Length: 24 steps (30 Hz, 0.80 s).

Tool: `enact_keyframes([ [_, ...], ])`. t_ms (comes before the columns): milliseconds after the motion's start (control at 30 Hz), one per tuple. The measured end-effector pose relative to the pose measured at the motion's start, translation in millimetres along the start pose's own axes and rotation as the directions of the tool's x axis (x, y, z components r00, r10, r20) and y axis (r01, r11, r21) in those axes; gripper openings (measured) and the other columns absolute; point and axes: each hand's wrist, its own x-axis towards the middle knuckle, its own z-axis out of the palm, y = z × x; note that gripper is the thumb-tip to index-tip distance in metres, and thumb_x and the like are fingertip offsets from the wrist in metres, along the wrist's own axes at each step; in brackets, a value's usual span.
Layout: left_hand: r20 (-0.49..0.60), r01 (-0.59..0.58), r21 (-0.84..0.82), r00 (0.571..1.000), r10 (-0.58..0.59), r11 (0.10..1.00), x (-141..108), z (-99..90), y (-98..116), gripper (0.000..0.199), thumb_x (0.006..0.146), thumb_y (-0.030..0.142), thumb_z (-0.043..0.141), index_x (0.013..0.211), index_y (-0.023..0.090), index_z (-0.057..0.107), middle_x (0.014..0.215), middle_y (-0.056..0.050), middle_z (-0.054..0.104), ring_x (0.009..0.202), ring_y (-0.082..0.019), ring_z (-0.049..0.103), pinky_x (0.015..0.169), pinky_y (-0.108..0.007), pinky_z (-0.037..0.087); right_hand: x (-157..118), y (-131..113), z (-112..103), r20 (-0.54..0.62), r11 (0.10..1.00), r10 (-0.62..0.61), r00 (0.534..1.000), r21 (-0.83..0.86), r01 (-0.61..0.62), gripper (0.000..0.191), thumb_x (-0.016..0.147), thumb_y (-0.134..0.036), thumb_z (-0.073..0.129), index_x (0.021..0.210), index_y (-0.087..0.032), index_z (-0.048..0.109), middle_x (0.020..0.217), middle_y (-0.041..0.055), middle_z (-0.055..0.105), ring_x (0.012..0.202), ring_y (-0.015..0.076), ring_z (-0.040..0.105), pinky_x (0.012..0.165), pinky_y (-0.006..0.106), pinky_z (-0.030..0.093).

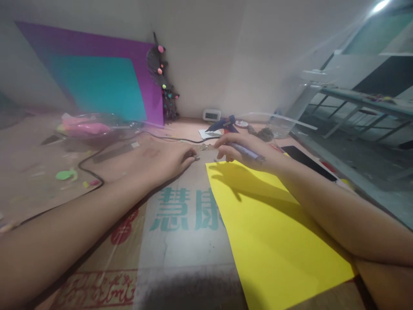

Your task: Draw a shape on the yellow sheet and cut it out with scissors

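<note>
My left hand [172, 161] rests low over the far edge of the printed board [183, 249], its fingers curled together around a small greyish piece too tiny to name. My right hand [240, 148] hovers above the top of a yellow sheet [277, 228] and casts a shadow on it. A pale purple pen [247, 152] lies in that hand, held against the palm, while the thumb and index finger are apart. The yellow sheet lies flat on the right part of the board.
Behind my hands are a blue glue gun [226, 124], a white digital timer [211, 115] and a black cable [88, 170]. Plastic-wrapped pink material [87, 127] and a green piece [66, 174] lie left. A dark flat panel [308, 162] is at the right.
</note>
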Motion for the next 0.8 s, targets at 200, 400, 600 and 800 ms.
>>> enact_keyframes([
  [200,-0.105,-0.031,0.006,0.994,0.032,0.999,-4.3,-9.3,16.7,0.021,0.09,0.039,0.062,0.101,0.022,0.065,0.1,-0.005,0.071,0.096,-0.025,0.064,0.086,-0.038,0.046,2.3,5.3,14.2,-0.027,0.997,-0.042,0.999,-0.07,0.04,0.032,0.092,-0.044,0.057,0.107,-0.017,0.067,0.094,0.0071,0.073,0.085,0.0202,0.067,0.075,0.031,0.047],
  [400,-0.322,-0.231,0.052,0.917,0.236,0.971,-10.8,-15.1,53.5,0.015,0.094,0.035,0.06,0.096,0.021,0.06,0.101,-0.004,0.067,0.098,-0.022,0.062,0.088,-0.035,0.045,5.2,9.3,22.6,-0.013,0.993,-0.086,0.996,0.085,0.086,0.021,0.088,-0.035,0.061,0.099,-0.017,0.066,0.081,0.0022,0.069,0.068,0.0146,0.063,0.067,0.027,0.046],
  [600,-0.049,-0.107,0.02,0.993,0.108,0.994,-17.1,-6.1,61.3,0.021,0.091,0.037,0.062,0.099,0.017,0.065,0.097,-0.007,0.064,0.095,-0.025,0.061,0.082,-0.037,0.047,2.0,12.6,-5.1,0.142,0.986,0.003,0.99,-0.167,0.021,0.019,0.087,-0.035,0.061,0.095,-0.019,0.067,0.083,0.0018,0.068,0.069,0.0144,0.059,0.062,0.025,0.039],
  [800,0.176,-0.121,-0.018,0.977,0.123,0.992,-21.7,0.7,66.2,0.024,0.095,0.039,0.058,0.099,0.022,0.074,0.092,-0.006,0.064,0.089,-0.022,0.062,0.079,-0.035,0.047,-0.5,23.1,-6.6,0.376,0.97,0.054,0.925,-0.238,0.04,0.013,0.089,-0.032,0.059,0.093,-0.022,0.067,0.083,0.0003,0.07,0.067,0.0141,0.059,0.061,0.025,0.035],
])
